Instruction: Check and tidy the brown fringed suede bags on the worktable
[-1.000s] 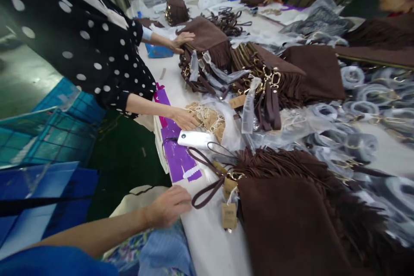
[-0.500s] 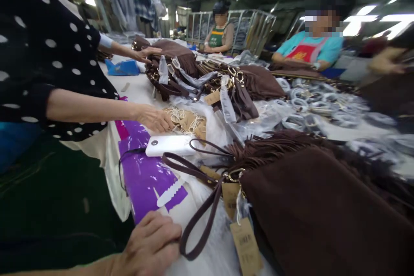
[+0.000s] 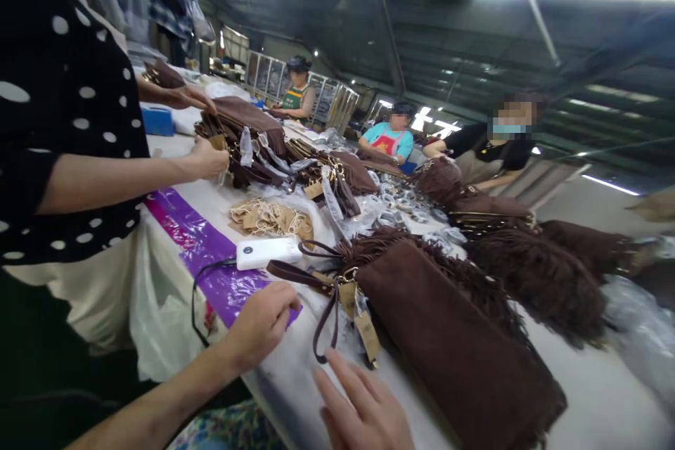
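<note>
The left hand (image 3: 261, 323) is curled loosely, palm down. The right hand (image 3: 363, 411) lies flat, maybe with fingers spread.

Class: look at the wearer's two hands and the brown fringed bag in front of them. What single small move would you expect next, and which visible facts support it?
Probably the right hand slides forward to the paper tags by the wrist strap. It hovers open and empty just short of them, the left hand rests on the table beside the strap, and the fringed bag lies flat, tags exposed.

Bag factory floor: workers round a long table (image 3: 590, 394) of brown fringed bags (image 3: 453, 337).
</note>
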{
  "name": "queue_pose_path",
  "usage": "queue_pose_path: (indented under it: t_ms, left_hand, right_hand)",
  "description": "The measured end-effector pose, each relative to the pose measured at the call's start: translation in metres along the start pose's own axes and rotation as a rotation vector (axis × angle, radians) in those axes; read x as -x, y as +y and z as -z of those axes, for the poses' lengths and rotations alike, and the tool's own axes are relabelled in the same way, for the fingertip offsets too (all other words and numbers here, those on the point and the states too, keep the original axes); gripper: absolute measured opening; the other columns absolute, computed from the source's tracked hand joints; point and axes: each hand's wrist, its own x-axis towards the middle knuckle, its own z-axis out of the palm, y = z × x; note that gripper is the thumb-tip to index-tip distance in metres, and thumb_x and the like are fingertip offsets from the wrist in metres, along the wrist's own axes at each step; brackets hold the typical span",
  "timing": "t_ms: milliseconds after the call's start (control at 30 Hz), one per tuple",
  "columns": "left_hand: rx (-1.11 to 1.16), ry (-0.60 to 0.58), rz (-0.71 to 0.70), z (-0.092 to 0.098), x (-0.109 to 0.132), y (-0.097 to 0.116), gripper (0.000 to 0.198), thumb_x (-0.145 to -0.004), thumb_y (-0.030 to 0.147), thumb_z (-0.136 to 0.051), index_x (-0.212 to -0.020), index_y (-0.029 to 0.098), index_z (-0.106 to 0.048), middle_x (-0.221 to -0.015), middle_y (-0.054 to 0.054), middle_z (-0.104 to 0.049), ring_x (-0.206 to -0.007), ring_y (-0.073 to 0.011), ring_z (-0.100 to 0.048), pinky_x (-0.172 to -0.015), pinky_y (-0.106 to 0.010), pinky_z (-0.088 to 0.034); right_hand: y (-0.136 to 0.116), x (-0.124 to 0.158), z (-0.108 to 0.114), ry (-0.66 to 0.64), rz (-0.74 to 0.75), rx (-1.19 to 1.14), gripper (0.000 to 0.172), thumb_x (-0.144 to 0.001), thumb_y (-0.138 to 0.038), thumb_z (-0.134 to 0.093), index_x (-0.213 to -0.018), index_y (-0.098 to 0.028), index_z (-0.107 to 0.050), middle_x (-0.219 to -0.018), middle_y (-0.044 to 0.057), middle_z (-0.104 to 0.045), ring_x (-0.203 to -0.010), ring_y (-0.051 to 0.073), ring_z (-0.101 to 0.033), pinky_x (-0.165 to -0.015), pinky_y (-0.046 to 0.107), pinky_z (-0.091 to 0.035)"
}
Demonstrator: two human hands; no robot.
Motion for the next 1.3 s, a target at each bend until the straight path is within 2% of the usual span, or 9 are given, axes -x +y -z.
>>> queue_pose_path:
  t_ms: [100, 200, 433, 600, 700, 800, 933, 1133, 1300]
  left_hand:
    - [-0.155, -0.141, -0.017, 0.0, -0.018, -0.008, 0.024, -0.079, 0.002, -0.043, -0.081, 0.018, -0.06, -0.081, -0.003, -0.064, -0.079, -0.0184, -0.057, -0.072, -0.029, -0.044]
    - [-0.333, -0.288, -0.112, -0.007, -0.035, -0.012, 0.022, -0.077, 0.0, -0.049, -0.081, 0.017, -0.062, -0.083, -0.005, -0.066, -0.079, -0.0215, -0.057, -0.068, -0.031, -0.043]
    - [-0.405, -0.372, -0.399, -0.027, -0.053, -0.021, 0.014, -0.083, 0.004, -0.052, -0.085, 0.015, -0.06, -0.092, -0.008, -0.063, -0.087, -0.0219, -0.052, -0.073, -0.033, -0.039]
    - [-0.375, -0.331, -0.443, -0.022, -0.046, -0.034, 0.017, -0.092, 0.013, -0.048, -0.078, 0.016, -0.058, -0.088, -0.005, -0.059, -0.083, -0.0199, -0.046, -0.073, -0.033, -0.033]
    - [-0.329, -0.317, -0.403, -0.019, -0.043, -0.037, 0.017, -0.093, 0.013, -0.047, -0.079, 0.016, -0.057, -0.09, -0.005, -0.058, -0.083, -0.0194, -0.045, -0.073, -0.033, -0.032]
    - [-0.297, -0.315, -0.38, -0.02, -0.044, -0.037, 0.018, -0.093, 0.012, -0.046, -0.079, 0.016, -0.057, -0.089, -0.005, -0.057, -0.082, -0.0192, -0.044, -0.073, -0.032, -0.032]
    - [-0.275, -0.289, -0.371, -0.022, -0.044, -0.037, 0.018, -0.093, 0.012, -0.047, -0.079, 0.016, -0.057, -0.088, -0.004, -0.057, -0.081, -0.0189, -0.043, -0.072, -0.032, -0.032]
    - [-0.267, -0.305, -0.356, -0.021, -0.044, -0.035, 0.018, -0.091, 0.009, -0.048, -0.078, 0.016, -0.057, -0.089, -0.004, -0.058, -0.082, -0.0184, -0.044, -0.073, -0.031, -0.033]
    - [-0.266, -0.29, -0.353, -0.022, -0.043, -0.036, 0.016, -0.091, 0.01, -0.05, -0.078, 0.015, -0.058, -0.089, -0.004, -0.058, -0.082, -0.0179, -0.044, -0.074, -0.031, -0.034]
  right_hand:
    - [-0.004, -0.044, -0.027, -0.205, -0.013, 0.033, 0.032, -0.088, -0.018, -0.046, -0.116, -0.02, -0.062, -0.104, 0.011, -0.07, -0.073, 0.02, -0.063, -0.062, 0.029, -0.051]
    - [0.023, -0.047, -0.03, -0.266, -0.099, 0.108, 0.025, -0.087, -0.008, -0.044, -0.094, -0.021, -0.065, -0.072, 0.002, -0.065, -0.061, 0.015, -0.059, -0.053, 0.022, -0.043]
    - [0.091, -0.022, -0.006, -0.135, -0.519, -0.096, 0.027, -0.097, -0.022, -0.037, -0.096, -0.018, -0.063, -0.089, 0.006, -0.065, -0.077, 0.016, -0.063, -0.071, 0.026, -0.05]
    - [0.059, -0.023, 0.001, 0.159, -0.602, -0.109, 0.028, -0.095, -0.028, -0.045, -0.115, -0.016, -0.061, -0.112, 0.013, -0.059, -0.087, 0.018, -0.062, -0.075, 0.029, -0.052]
    - [0.021, -0.005, 0.01, 0.3, -0.688, -0.041, 0.019, -0.094, -0.03, -0.05, -0.097, -0.018, -0.065, -0.099, 0.01, -0.061, -0.075, 0.016, -0.06, -0.067, 0.026, -0.051]
    - [-0.017, 0.017, 0.014, 0.173, -0.763, -0.223, 0.024, -0.096, -0.038, -0.047, -0.089, -0.021, -0.062, -0.085, 0.006, -0.063, -0.067, 0.015, -0.06, -0.061, 0.025, -0.05]
    - [-0.046, 0.024, 0.007, 0.117, -0.948, -0.364, 0.054, -0.092, -0.057, -0.041, -0.129, -0.017, -0.044, -0.082, 0.003, -0.063, -0.045, 0.011, -0.051, -0.041, 0.022, -0.043]
    - [-0.045, 0.007, 0.002, 0.068, -0.97, -0.281, 0.075, -0.084, -0.062, -0.055, -0.141, -0.016, -0.04, -0.064, -0.004, -0.057, -0.04, 0.011, -0.048, -0.043, 0.021, -0.043]
    - [-0.044, 0.021, 0.0, 0.059, -1.204, -0.558, 0.076, -0.087, -0.064, -0.046, -0.14, -0.01, -0.039, -0.053, -0.007, -0.055, -0.034, 0.013, -0.047, -0.037, 0.022, -0.04]
